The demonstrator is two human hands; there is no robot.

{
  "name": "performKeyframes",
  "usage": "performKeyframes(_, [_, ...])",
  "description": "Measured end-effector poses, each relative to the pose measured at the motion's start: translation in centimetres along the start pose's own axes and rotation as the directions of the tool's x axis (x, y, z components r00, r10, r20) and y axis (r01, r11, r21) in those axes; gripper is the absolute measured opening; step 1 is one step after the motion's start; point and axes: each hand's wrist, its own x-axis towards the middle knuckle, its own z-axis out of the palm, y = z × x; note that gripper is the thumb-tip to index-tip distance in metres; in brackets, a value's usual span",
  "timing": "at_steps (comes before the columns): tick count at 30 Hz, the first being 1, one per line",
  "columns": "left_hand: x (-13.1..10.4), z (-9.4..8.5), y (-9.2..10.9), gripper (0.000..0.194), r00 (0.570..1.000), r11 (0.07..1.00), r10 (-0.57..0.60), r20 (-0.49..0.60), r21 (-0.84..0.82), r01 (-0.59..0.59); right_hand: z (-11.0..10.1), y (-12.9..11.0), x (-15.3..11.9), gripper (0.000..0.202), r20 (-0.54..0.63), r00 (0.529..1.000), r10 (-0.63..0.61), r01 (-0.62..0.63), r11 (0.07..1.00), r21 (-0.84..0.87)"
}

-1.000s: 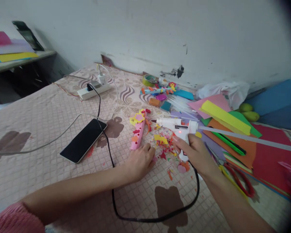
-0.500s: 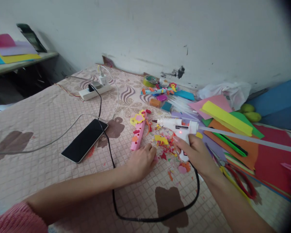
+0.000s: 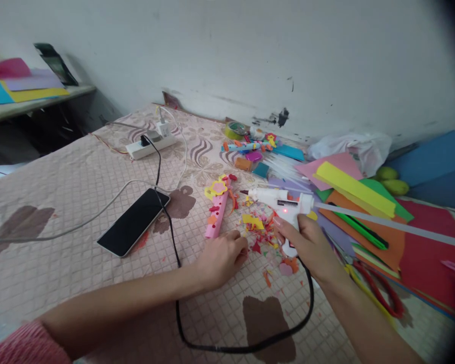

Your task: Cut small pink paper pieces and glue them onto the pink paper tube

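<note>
My right hand point(image 3: 311, 245) is wrapped round the grip of a white hot glue gun point(image 3: 288, 205). Its dark nozzle points left, a small red light glows on its side, and a long glue stick point(image 3: 394, 224) runs out of its back. With curled fingers, my left hand point(image 3: 222, 259) rests low over the table, and whatever its fingertips hold is hidden. Just beyond that hand lies a pink paper strip point(image 3: 220, 215) decorated with a yellow-and-pink flower, red pieces and an orange piece. Small coloured scraps point(image 3: 263, 232) are scattered between the two hands.
The gun's black cord point(image 3: 227, 349) loops in front of me towards a white power strip point(image 3: 151, 146). A phone point(image 3: 134, 222) lies on the left. Coloured sheets point(image 3: 428, 247), a green cutter point(image 3: 360, 227) and scissors point(image 3: 379, 293) lie at right. Tape point(image 3: 235, 130) sits near the wall.
The view has shifted slightly. The glue gun remains in my right hand, and my left hand stays curled in nearly the same place.
</note>
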Motion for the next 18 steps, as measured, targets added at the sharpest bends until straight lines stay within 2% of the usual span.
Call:
performKeyframes(2, [-0.2, -0.6, -0.1, 0.005, 0.999, 0.996, 0.009, -0.042, -0.084, -0.012, 0.0, 0.0, -0.1, 0.039, 0.005, 1.000, 0.002, -0.002, 1.000, 0.002])
performKeyframes(5, [-0.5, -2.1, -1.0, 0.005, 0.986, 0.980, -0.002, -0.166, -0.196, -0.031, 0.0, 0.0, -0.2, 0.039, 0.043, 0.999, 0.027, -0.028, 1.000, 0.014])
performKeyframes(8, [-0.6, -3.9, -2.3, 0.003, 0.933, 0.978, -0.015, -0.360, -0.198, -0.061, 0.1, 0.1, -0.5, 0.040, 0.074, 0.996, 0.055, -0.057, 0.998, 0.031])
performKeyframes(11, [-0.7, -5.5, -3.3, 0.007, 0.869, 0.984, 0.092, -0.487, -0.091, -0.155, 0.3, 0.2, -0.8, 0.041, 0.128, 0.989, 0.076, -0.084, 0.994, 0.065])
performKeyframes(14, [-0.8, -6.3, -3.8, 0.010, 0.802, 0.963, 0.251, -0.542, 0.054, -0.265, 0.5, 0.1, -1.3, 0.040, 0.134, 0.988, 0.071, -0.082, 0.994, 0.076])
performKeyframes(18, [-1.1, -6.6, -4.5, 0.013, 0.688, 0.899, 0.438, -0.578, 0.257, -0.356, 0.6, -0.7, -2.2, 0.039, 0.117, 0.989, 0.092, -0.100, 0.993, 0.061])
